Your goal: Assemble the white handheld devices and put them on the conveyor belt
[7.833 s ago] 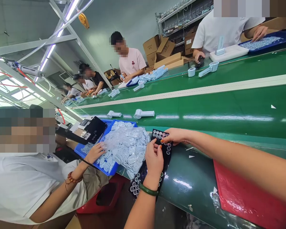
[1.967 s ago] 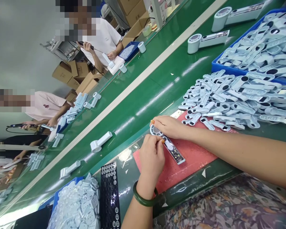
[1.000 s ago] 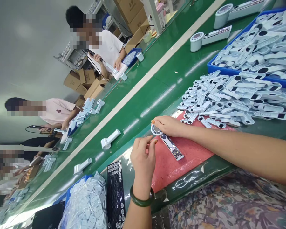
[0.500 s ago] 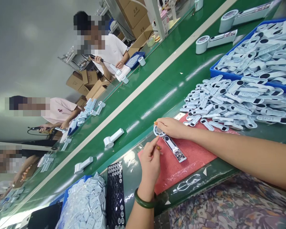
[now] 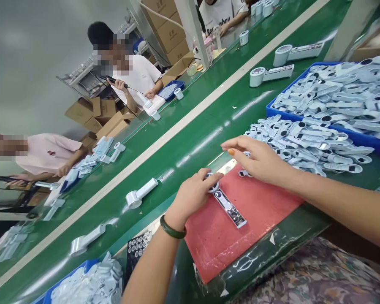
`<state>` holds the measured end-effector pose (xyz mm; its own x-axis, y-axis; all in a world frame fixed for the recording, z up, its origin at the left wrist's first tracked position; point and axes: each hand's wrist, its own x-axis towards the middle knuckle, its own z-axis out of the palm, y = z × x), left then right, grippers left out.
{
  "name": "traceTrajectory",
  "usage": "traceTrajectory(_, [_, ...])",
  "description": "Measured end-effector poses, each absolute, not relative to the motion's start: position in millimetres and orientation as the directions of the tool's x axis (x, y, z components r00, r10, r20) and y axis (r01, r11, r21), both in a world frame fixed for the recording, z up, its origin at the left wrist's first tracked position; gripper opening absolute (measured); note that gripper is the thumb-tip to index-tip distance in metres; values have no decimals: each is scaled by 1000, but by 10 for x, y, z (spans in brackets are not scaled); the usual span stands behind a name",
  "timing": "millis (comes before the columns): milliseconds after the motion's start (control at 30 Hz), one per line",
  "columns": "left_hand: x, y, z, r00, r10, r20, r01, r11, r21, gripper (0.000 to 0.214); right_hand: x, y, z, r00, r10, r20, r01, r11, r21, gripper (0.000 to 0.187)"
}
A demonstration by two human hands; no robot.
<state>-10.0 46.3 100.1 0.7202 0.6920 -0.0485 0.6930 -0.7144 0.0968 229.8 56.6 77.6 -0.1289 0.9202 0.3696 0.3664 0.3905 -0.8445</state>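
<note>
A pale blue handheld device (image 5: 229, 207) with a round head lies on the red mat (image 5: 256, 211), a circuit board showing in its handle. My left hand (image 5: 194, 192), a dark green bangle on its wrist, has its fingers closed around the round head and partly hides it. To the right, my right hand (image 5: 256, 157) hovers over the mat's far edge, fingers stretched out and nothing in them. Under and beside it are loose pale blue handle covers (image 5: 307, 143) in a heap, one small cover partly hidden below the palm.
A blue bin (image 5: 272, 110) full of more covers stands at right. Several similar devices lie on the green conveyor belt (image 5: 190, 139). At lower left are a black sheet of round stickers (image 5: 137, 249) and a tray of parts (image 5: 88, 278). Co-workers sit across the belt.
My right hand has lifted off the device's head and moved right, toward the heap of covers, its fingers opening out. My left hand has closed over the head. The view has shifted.
</note>
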Motion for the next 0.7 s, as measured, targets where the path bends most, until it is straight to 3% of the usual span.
traceTrajectory(100, [-270,713,1166,674,736,-67,739,-672,50,49,2597,379,710,-291,851,437,641,512,-571,30])
traceTrajectory(200, [-477,1179,1263,540,841,26,841,-539,-47,55,2666,238,532,-438,804,403,775,564,-283,27])
traceTrajectory(367, [-590,1899,1088,296,950,102,955,-295,-24,67,2464,235,384,-458,808,370,859,509,-47,14])
traceTrajectory(433, [-653,2004,983,288,956,61,958,-288,0,76,2413,262,398,-469,792,392,850,525,-44,18])
traceTrajectory(533, [-974,1933,929,290,957,-8,957,-289,34,83,2413,253,437,-463,753,467,784,594,-182,23])
traceTrajectory(700, [-1908,1370,1093,50,990,-135,998,-53,-16,60,2301,32,447,-502,736,455,565,677,-471,27])
